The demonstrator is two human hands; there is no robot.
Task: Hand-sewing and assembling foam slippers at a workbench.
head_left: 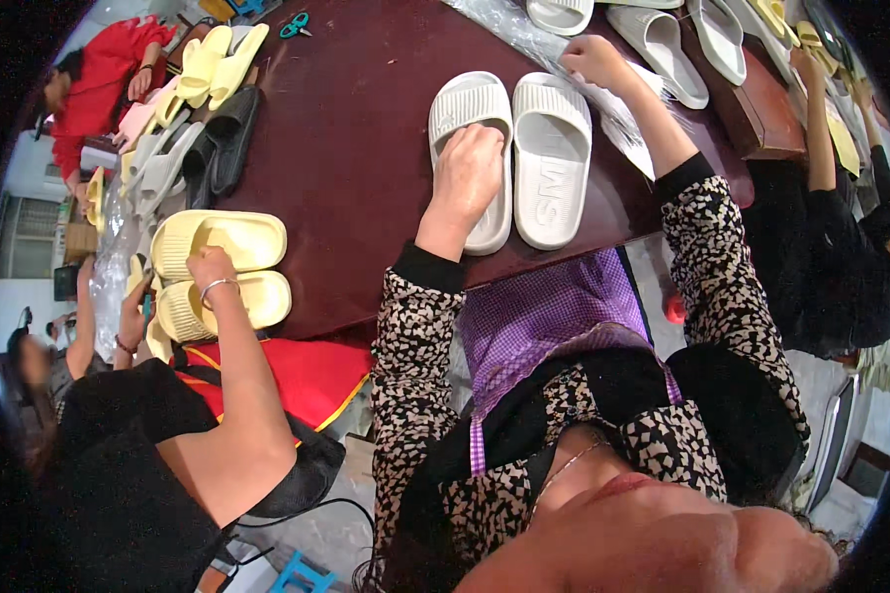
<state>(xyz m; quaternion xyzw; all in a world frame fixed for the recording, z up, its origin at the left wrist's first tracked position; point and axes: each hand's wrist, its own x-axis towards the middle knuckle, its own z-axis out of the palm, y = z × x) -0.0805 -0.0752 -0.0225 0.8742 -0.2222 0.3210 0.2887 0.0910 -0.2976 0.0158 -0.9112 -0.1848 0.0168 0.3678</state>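
Note:
Two off-white slide slippers lie side by side in front of me, toes pointing away. My left hand (468,178) is closed on the left slipper (486,225), its fingers tucked down at the edge of the ribbed strap; the fingertips are hidden. The right slipper (554,168) lies flat beside it with raised lettering on its footbed. Farther out, my right hand (600,63) has its fingers curled together at a strip of clear plastic film (509,28). Under my right wrist lies a stack of thin whitish plastic sheets (618,124).
More off-white slippers (660,54) lie at the far right beside a brown box (756,114). At left, a co-worker's hand (213,267) reaches into yellow slippers (252,237). Black slippers (229,143) and teal scissors (295,26) are farther back on the dark red table (356,148).

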